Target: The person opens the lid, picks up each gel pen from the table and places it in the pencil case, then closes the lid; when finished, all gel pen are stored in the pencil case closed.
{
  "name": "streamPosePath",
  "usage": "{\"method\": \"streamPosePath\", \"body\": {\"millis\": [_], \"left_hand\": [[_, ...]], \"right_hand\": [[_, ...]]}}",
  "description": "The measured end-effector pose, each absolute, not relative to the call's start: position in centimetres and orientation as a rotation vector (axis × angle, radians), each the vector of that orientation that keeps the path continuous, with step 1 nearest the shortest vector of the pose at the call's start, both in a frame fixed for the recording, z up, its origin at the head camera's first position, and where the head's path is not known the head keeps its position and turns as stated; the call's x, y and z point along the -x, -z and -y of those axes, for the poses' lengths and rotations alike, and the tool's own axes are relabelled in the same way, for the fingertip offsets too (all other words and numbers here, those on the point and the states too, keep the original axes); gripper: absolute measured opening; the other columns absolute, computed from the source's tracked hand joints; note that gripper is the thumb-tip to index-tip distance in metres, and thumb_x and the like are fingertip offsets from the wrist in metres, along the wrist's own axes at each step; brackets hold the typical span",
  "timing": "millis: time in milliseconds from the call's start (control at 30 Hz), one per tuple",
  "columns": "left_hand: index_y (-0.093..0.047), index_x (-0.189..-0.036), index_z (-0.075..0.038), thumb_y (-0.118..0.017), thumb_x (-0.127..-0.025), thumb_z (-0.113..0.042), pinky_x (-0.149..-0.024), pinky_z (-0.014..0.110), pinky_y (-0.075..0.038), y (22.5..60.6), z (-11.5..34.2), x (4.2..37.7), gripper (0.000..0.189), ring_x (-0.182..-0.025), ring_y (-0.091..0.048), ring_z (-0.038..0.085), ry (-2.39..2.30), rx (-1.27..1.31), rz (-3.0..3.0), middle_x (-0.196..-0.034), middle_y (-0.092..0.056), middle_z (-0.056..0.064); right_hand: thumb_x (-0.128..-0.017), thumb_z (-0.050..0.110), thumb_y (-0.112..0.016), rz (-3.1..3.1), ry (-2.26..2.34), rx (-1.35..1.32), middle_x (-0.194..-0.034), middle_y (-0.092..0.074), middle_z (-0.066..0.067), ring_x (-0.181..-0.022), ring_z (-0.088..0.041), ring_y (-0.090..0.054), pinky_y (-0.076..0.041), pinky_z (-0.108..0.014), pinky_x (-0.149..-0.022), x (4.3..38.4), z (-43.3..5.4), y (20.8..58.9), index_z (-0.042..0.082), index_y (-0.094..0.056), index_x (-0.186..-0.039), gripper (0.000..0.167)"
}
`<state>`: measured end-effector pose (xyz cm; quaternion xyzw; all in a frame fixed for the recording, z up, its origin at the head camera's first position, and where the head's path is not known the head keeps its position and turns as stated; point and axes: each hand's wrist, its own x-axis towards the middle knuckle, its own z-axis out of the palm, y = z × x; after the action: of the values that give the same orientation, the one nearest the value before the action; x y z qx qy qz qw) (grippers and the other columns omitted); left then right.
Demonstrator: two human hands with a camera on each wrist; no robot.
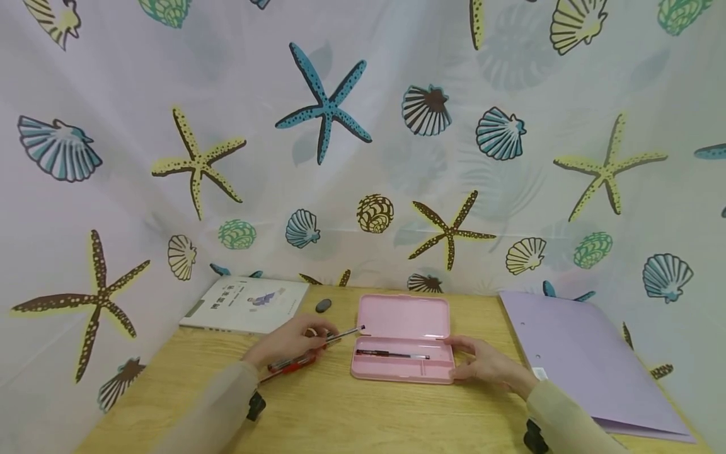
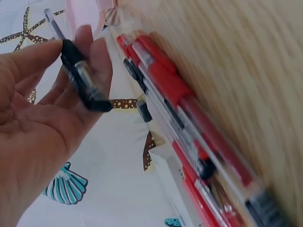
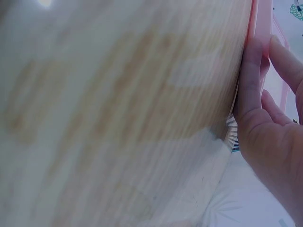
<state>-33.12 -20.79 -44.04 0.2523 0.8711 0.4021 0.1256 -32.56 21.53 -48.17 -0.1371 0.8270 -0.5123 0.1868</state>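
A pink pencil case (image 1: 397, 379) lies with its lid raised on the table, one black pen (image 1: 391, 354) inside its long compartment. My left hand (image 1: 295, 340) pinches another black pen (image 2: 78, 71) between thumb and fingers, its clear end pointing toward the case. Beneath that hand, several red and black pens (image 2: 175, 109) lie in a loose bunch on the table. My right hand (image 1: 490, 366) holds the right end of the case, thumb at the near corner and fingers at the far side; the right wrist view shows its fingers (image 3: 251, 80) against the pink edge.
A white book (image 1: 244, 306) lies at the back left, and a small dark grey oval object (image 1: 323, 306) sits between it and the case. On the right rests a purple folder (image 1: 584, 359). A patterned curtain (image 1: 363, 189) hangs behind the wooden table (image 1: 363, 422).
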Motion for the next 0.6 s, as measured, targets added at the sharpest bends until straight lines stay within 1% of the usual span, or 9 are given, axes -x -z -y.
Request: {"method": "streamPosePath", "body": {"millis": [67,133,200,300,467,533,600], "left_hand": [[-0.065,-0.122,-0.012,-0.048,-0.101,-0.005,-0.065,0.034,-0.049,44.2,20.2,33.2,0.028,-0.081,-0.060,0.030,-1.167,-0.714,-2.582,-0.108,-0.063,0.020],[-0.065,-0.123,-0.015,-0.047,-0.102,-0.005,-0.066,0.033,-0.047,44.3,19.6,33.3,0.030,-0.082,-0.060,0.031,-1.160,-0.678,-2.627,-0.106,-0.064,0.019],[-0.066,-0.124,-0.016,-0.048,-0.101,-0.005,-0.070,0.032,-0.046,44.5,18.9,33.4,0.031,-0.086,-0.060,0.029,-1.160,-0.658,-2.673,-0.106,-0.065,0.016],[-0.067,-0.123,-0.017,-0.050,-0.100,-0.007,-0.067,0.032,-0.047,44.7,18.2,33.6,0.030,-0.083,-0.062,0.032,-1.174,-0.630,-2.692,-0.103,-0.067,0.017],[-0.068,-0.121,-0.016,-0.053,-0.098,-0.008,-0.066,0.032,-0.045,45.0,17.4,34.4,0.029,-0.085,-0.061,0.028,-1.210,-0.653,-2.645,-0.104,-0.067,0.014],[-0.068,-0.120,-0.014,-0.054,-0.097,-0.007,-0.067,0.031,-0.043,45.0,17.2,34.7,0.028,-0.086,-0.062,0.026,-1.226,-0.649,-2.618,-0.104,-0.067,0.013],[-0.069,-0.118,-0.013,-0.055,-0.096,-0.007,-0.068,0.032,-0.044,45.0,16.9,34.9,0.027,-0.085,-0.062,0.025,-1.229,-0.632,-2.604,-0.104,-0.067,0.013]], "right_hand": [[-0.079,0.008,-0.080,-2.327,1.437,0.383,-0.154,-0.031,-0.027,-0.138,-0.040,-0.034,-0.049,-0.039,-0.096,32.5,-21.5,48.2,0.005,-0.046,-0.143,0.072],[-0.080,0.007,-0.080,-2.318,1.443,0.376,-0.154,-0.030,-0.028,-0.138,-0.041,-0.034,-0.049,-0.040,-0.096,32.4,-21.6,48.2,0.005,-0.046,-0.143,0.072],[-0.080,0.008,-0.079,-2.322,1.437,0.378,-0.154,-0.030,-0.028,-0.140,-0.042,-0.032,-0.049,-0.040,-0.097,32.4,-21.7,48.2,0.005,-0.046,-0.143,0.072],[-0.079,0.007,-0.080,-2.315,1.448,0.391,-0.154,-0.030,-0.028,-0.140,-0.043,-0.031,-0.050,-0.039,-0.096,32.4,-21.7,48.3,0.005,-0.046,-0.143,0.072],[-0.080,0.006,-0.079,-2.297,1.460,0.413,-0.154,-0.029,-0.030,-0.133,-0.039,-0.039,-0.051,-0.036,-0.091,32.5,-21.6,48.3,0.003,-0.045,-0.144,0.073],[-0.080,0.007,-0.079,-2.300,1.450,0.405,-0.154,-0.029,-0.029,-0.134,-0.039,-0.039,-0.050,-0.039,-0.094,32.5,-21.6,48.2,0.004,-0.044,-0.144,0.073],[-0.081,0.008,-0.079,-2.316,1.426,0.396,-0.155,-0.029,-0.027,-0.138,-0.041,-0.035,-0.047,-0.043,-0.099,32.6,-21.5,48.1,0.006,-0.045,-0.144,0.072]]}}
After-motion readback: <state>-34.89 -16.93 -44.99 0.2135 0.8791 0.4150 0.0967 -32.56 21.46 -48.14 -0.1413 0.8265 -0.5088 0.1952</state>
